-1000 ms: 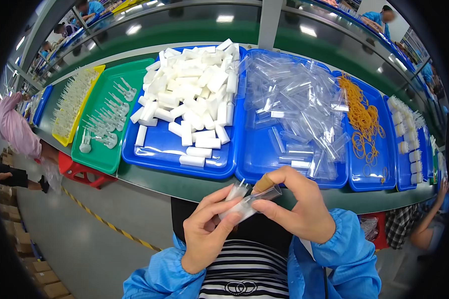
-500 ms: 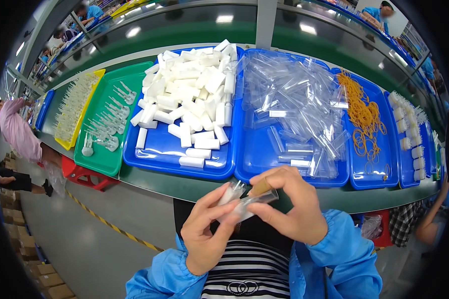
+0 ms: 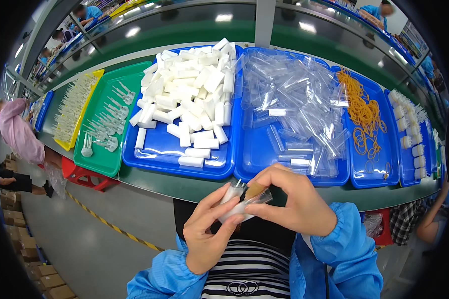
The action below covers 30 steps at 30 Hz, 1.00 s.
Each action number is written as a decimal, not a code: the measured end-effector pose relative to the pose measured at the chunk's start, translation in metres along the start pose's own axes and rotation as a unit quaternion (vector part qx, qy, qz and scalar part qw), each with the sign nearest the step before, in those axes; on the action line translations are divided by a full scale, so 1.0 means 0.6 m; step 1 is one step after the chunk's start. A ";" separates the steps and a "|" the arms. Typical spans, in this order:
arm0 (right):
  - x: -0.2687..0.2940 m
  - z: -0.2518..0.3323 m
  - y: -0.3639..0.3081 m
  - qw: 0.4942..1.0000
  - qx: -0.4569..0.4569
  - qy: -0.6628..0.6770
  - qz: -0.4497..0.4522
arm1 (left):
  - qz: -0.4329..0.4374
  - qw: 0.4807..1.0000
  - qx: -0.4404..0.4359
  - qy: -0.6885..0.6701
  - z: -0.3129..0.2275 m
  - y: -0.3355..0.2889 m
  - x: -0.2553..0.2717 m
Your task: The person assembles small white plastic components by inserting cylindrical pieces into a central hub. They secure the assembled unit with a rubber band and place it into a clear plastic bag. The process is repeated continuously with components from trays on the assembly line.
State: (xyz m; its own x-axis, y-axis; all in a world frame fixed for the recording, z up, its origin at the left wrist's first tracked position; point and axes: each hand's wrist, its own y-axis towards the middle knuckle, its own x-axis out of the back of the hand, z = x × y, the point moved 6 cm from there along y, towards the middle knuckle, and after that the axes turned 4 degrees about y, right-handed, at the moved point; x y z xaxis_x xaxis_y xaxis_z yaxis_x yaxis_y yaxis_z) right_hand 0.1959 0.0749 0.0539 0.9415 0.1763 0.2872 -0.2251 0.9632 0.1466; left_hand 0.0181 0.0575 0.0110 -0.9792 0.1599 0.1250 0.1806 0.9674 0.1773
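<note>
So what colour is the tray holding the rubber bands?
Blue tray, clearest in the head view.

Bare hands [image 3: 264, 219] emerge from elastic-cuffed bright blue sleeves [image 3: 351, 246] over a striped shirt [image 3: 249, 271].

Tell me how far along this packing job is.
Done: no finished pieces can be told apart in view. In hand: the left hand and right hand hold one small clear packet between them, with a white piece and something brownish in it. Left: the blue tray is heaped with white blocks, another with clear sleeves, another with rubber bands.
</note>
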 end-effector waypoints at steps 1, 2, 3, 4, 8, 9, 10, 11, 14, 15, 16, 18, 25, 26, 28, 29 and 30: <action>-0.003 -0.003 0.004 1.000 -0.012 0.008 0.012 | 0.000 1.000 -0.006 -0.002 0.004 -0.001 0.000; -0.011 0.000 0.009 0.999 -0.018 0.018 0.028 | -0.005 1.000 -0.014 0.000 0.001 -0.005 0.004; -0.016 -0.001 0.012 0.999 -0.029 0.026 0.037 | -0.008 1.000 -0.013 -0.005 0.002 -0.004 0.005; -0.019 0.006 0.014 1.000 0.001 0.000 0.012 | -0.010 1.000 -0.013 -0.010 0.002 -0.002 0.007; -0.025 0.047 0.008 0.973 0.148 -0.161 -0.079 | -0.007 1.000 -0.016 -0.017 -0.005 0.005 0.013; -0.026 0.061 0.001 0.954 0.189 -0.213 -0.099 | -0.009 1.000 -0.014 -0.016 -0.008 0.006 0.013; -0.032 0.062 -0.005 0.947 0.184 -0.253 -0.069 | 0.009 1.000 -0.021 -0.002 -0.014 0.008 0.010; -0.036 0.060 -0.009 0.945 0.180 -0.263 -0.075 | 0.027 0.999 -0.028 0.012 -0.020 0.010 0.007; -0.048 0.053 -0.016 0.932 0.161 -0.315 -0.079 | 0.090 0.995 -0.036 -0.014 -0.021 -0.004 -0.012; -0.050 0.049 -0.016 0.923 0.169 -0.335 -0.085 | 0.102 0.994 -0.041 -0.002 -0.019 -0.013 -0.018; -0.053 0.044 -0.016 0.913 0.177 -0.356 -0.091 | 0.121 0.991 -0.046 0.018 -0.027 -0.017 -0.024; -0.052 0.045 -0.016 0.896 0.188 -0.389 -0.104 | 0.138 0.987 -0.074 0.041 -0.025 -0.018 -0.027; -0.039 0.051 -0.023 0.881 0.251 -0.385 -0.112 | 0.134 0.983 0.001 -0.127 -0.022 -0.019 -0.026; -0.035 0.050 -0.024 0.880 0.260 -0.383 -0.103 | 0.124 0.976 0.035 -0.178 -0.016 -0.020 -0.026; -0.030 0.049 -0.032 0.885 0.274 -0.365 -0.087 | 0.102 0.967 0.078 -0.220 -0.008 -0.008 -0.023; -0.031 0.047 -0.038 0.891 0.281 -0.349 -0.078 | 0.089 0.953 0.120 -0.265 -0.001 -0.006 -0.024; -0.031 0.046 -0.043 0.895 0.287 -0.333 -0.071 | 0.108 0.933 0.185 -0.290 0.007 -0.008 -0.029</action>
State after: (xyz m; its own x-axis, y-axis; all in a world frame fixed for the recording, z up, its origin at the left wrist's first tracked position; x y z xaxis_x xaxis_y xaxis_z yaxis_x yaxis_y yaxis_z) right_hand 0.1773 0.0413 0.0711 0.6548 -0.2843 0.7003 -0.3865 0.6704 0.6334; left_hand 0.0340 0.0510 0.0036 -0.8287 0.3341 -0.4491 0.4398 0.8849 -0.1532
